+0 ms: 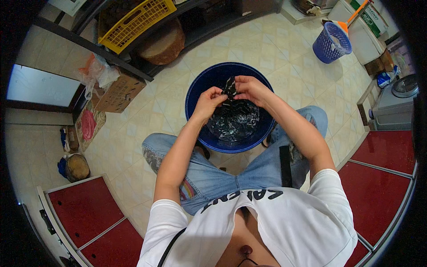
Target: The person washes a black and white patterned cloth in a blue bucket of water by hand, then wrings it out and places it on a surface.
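Between my two hands is a dark, wet piece (229,87) with pale streaks; it could be fabric or something leafy, and I cannot tell which. My left hand (210,101) pinches its left side between thumb and fingers. On the other side, the bent fingers and thumb of my right hand (252,90) grip it. Both hands are over a round blue plastic tub (190,89) that stands on the floor between my knees. Dark, glossy, wet-looking contents (235,121) lie in the bottom of the tub.
Pale floor tiles (146,110) surround the tub. A cardboard box (121,93) stands left, below a shelf with a yellow basket (140,25). A blue waste basket (328,45) stands far right. Red cabinet doors (373,180) flank me, and a round wooden block (163,46) is under the shelf.
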Tool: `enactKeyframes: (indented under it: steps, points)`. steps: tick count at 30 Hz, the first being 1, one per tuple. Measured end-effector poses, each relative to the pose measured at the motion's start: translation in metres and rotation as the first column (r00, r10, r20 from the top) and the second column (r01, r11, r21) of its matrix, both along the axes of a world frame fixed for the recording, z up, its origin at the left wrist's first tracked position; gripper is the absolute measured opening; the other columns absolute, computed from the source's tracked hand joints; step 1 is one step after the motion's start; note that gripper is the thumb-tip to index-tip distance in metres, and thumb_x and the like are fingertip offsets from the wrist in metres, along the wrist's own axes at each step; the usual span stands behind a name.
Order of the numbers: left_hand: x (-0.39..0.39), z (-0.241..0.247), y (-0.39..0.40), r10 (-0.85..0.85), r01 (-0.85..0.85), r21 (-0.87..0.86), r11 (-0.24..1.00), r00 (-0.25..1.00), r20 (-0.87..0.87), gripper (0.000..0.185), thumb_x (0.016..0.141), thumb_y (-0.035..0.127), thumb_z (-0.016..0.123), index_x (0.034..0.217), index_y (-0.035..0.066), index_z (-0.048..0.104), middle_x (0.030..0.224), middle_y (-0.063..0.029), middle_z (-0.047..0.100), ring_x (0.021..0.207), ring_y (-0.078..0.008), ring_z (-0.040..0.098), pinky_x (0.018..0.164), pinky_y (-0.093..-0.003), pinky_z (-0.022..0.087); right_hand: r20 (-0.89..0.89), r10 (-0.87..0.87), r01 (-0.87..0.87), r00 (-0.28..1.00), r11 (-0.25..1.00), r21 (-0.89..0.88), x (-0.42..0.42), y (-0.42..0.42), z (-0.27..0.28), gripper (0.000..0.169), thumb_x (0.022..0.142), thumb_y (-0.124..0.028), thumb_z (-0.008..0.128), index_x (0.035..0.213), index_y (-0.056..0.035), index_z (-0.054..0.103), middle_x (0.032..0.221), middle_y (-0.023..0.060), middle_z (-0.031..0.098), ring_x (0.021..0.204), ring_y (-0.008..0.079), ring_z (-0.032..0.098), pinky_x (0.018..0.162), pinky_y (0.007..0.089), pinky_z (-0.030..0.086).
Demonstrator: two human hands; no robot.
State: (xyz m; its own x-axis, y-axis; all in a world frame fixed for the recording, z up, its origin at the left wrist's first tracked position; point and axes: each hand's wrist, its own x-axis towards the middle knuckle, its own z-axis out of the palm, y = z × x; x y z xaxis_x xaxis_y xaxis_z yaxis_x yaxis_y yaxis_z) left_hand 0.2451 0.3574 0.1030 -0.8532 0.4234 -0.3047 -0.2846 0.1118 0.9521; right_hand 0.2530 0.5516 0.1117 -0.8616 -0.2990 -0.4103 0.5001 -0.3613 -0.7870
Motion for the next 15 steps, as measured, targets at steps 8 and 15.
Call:
enactKeyframes:
  steps: [8, 15]
  points:
    - [-0.001, 0.006, -0.002, 0.053, -0.073, 0.190, 0.979, 0.993, 0.107, 0.006, 0.088, 0.014, 0.054, 0.090, 0.009, 0.056, 0.083, 0.0017, 0.058, 0.077, -0.0102, 0.055, 0.075, -0.0266, 0.048, -0.313, 0.189, 0.001, 0.931, 0.855, 0.519, 0.002, -0.008, -0.025, 0.023, 0.072, -0.010, 0.065, 0.092, -0.0013, 0.059, 0.078, 0.0081, 0.060, 0.074, 0.0152, 0.055, 0.066, 0.0287, 0.043]
    - [-0.009, 0.003, -0.014, 0.141, -0.156, 0.156, 0.975, 0.985, 0.102, 0.006, 0.091, 0.018, 0.049, 0.091, 0.013, 0.053, 0.084, 0.0039, 0.055, 0.080, -0.0084, 0.052, 0.073, -0.0251, 0.042, -0.230, 0.027, 0.129, 0.973, 0.761, 0.636, -0.010, 0.015, -0.041, 0.033, 0.077, -0.018, 0.057, 0.104, 0.0002, 0.059, 0.093, 0.0144, 0.062, 0.088, 0.0227, 0.056, 0.077, 0.0319, 0.042]
